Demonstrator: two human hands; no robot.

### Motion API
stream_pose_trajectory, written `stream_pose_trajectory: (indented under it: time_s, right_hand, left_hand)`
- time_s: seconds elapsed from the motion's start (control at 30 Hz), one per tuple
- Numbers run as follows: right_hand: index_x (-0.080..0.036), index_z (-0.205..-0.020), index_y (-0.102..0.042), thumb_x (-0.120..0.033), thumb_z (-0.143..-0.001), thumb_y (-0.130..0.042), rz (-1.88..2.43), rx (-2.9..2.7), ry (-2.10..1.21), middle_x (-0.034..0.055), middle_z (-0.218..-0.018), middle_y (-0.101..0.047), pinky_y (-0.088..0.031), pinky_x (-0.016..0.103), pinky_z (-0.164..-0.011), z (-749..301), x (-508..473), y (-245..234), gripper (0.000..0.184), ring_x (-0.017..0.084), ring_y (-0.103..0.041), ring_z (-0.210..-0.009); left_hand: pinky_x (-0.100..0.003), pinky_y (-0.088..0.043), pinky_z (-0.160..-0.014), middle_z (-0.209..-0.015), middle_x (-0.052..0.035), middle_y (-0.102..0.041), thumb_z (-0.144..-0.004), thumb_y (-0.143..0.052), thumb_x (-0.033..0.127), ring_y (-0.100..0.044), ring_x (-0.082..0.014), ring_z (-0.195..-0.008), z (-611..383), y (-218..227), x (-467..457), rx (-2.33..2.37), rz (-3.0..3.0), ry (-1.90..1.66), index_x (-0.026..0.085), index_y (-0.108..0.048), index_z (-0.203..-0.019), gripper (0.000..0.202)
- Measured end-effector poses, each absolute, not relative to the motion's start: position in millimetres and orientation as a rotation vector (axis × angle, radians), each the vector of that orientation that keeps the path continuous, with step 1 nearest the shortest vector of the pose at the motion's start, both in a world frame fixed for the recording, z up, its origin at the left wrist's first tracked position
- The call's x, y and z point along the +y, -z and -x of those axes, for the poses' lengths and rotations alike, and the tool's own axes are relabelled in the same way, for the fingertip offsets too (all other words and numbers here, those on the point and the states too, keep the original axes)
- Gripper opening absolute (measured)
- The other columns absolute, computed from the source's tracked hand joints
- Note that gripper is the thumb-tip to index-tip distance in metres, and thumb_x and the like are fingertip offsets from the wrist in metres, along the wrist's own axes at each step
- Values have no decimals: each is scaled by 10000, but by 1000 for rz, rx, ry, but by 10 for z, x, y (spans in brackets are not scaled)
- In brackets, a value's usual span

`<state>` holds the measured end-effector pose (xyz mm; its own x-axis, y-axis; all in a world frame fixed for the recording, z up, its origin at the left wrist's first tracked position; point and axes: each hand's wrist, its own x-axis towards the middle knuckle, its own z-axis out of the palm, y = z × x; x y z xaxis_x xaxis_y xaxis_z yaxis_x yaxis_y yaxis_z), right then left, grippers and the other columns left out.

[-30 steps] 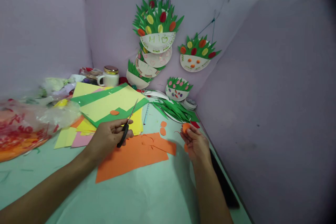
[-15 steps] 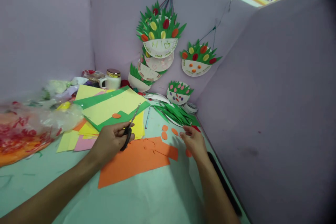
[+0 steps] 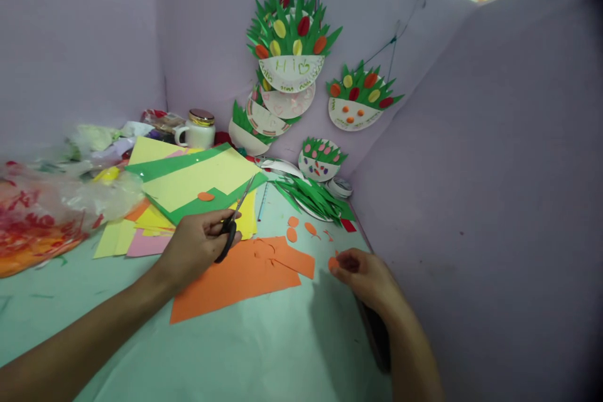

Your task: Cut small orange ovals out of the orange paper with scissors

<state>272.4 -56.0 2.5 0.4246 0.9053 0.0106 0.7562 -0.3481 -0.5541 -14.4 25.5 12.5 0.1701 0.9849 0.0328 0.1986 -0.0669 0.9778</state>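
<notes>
A pair of black-handled scissors point(image 3: 229, 235) is in my left hand point(image 3: 198, 242), fingers closed round the handles, blades pointing up and away. Below it lies a large orange paper sheet point(image 3: 226, 289) with a cut strip at its right end. My right hand point(image 3: 367, 276) is at the table's right side, its thumb and fingertips pinched at the edge of an orange paper oval point(image 3: 332, 262). Just beyond are several loose orange paper ovals point(image 3: 292, 235) and thin scraps point(image 3: 328, 235). Another orange oval point(image 3: 206, 196) rests on the stacked sheets.
Yellow and green paper sheets point(image 3: 198, 182) are piled at the back left, beside a plastic bag point(image 3: 42, 220) and a lidded white mug point(image 3: 198, 132). Green paper strips point(image 3: 313, 198) lie on a plate. Decorated paper plates point(image 3: 292, 72) hang on the wall. A dark long object point(image 3: 377, 333) lies under my right forearm.
My right hand has moved nearer and slightly right, from the farther orange ovals to the one closest to me. My left hand still holds the scissors. The view has tilted slightly.
</notes>
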Motion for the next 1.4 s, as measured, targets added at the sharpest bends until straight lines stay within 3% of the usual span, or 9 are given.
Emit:
stream_pose_trajectory:
  time_s: [0.23,0.33,0.47,0.67,0.77,0.93,1.2,1.4]
  right_hand:
    - [-233,-721,-669,-308,-380,-792,2176,-1452,-486,11,-737,-631,-344,282,-553,-2494,-233,222,369,182,-549,-645]
    - [-212,-595,-644,-233,-327,-800,2122,-1416,-553,-29,-605,-572,-298,262,-507,-2463,-141,249,311,142,-496,-560]
    - [-189,-444,-548,-196,-409,-753,1949,-1287,-703,-71,-407,-454,-259,247,-451,-2452,-102,260,208,97,-392,-430]
    - [-193,-586,-539,-436,-585,-672,1567,-968,-801,-63,-446,-460,-345,250,-448,-2308,-134,128,277,101,-403,-420]
    - [-196,-601,-528,-492,-590,-669,1439,-863,-845,-38,-524,-503,-395,253,-456,-2176,-186,83,328,106,-446,-444]
    - [-172,-549,-556,-413,-571,-744,1305,-710,-950,-50,-474,-471,-343,208,-416,-2029,-279,98,306,80,-390,-425]
    - [-165,-476,-527,-431,-596,-713,1358,-953,-1072,-28,-445,-479,-311,238,-473,-1966,-334,91,346,100,-395,-452]
    - [-164,-468,-532,-441,-617,-691,1376,-1031,-1109,-23,-448,-477,-294,247,-484,-1912,-353,119,352,109,-395,-459]
  left_hand:
    - [-212,-466,-452,-673,-38,-663,-580,-676,349,-600,-175,-624,142,-142,236,1162,-1385,-964,149,-650,-1011,476]
    - [-202,-453,-445,-663,-27,-655,-587,-669,347,-580,-153,-584,146,-143,234,1148,-1393,-958,149,-650,-993,452]
    - [-195,-419,-425,-663,-13,-632,-609,-645,358,-547,-134,-549,145,-140,223,1123,-1416,-949,147,-646,-947,398]
    - [-186,-360,-446,-627,21,-519,-706,-562,378,-449,-97,-535,137,-147,150,1008,-1495,-854,152,-580,-834,260]
    - [-198,-331,-482,-569,39,-444,-738,-517,377,-410,-97,-533,122,-182,78,992,-1760,-697,162,-560,-756,221]
    - [-212,-264,-498,-587,27,-516,-711,-477,278,-414,-108,-528,52,-141,7,1103,-2170,-460,187,-595,-771,160]
    - [-200,-261,-512,-559,45,-427,-712,-423,201,-363,-97,-518,31,-78,9,1002,-2205,-473,193,-501,-689,82]
    - [-200,-283,-519,-573,31,-484,-679,-442,182,-401,-104,-526,53,-135,2,959,-2173,-504,192,-557,-720,122]
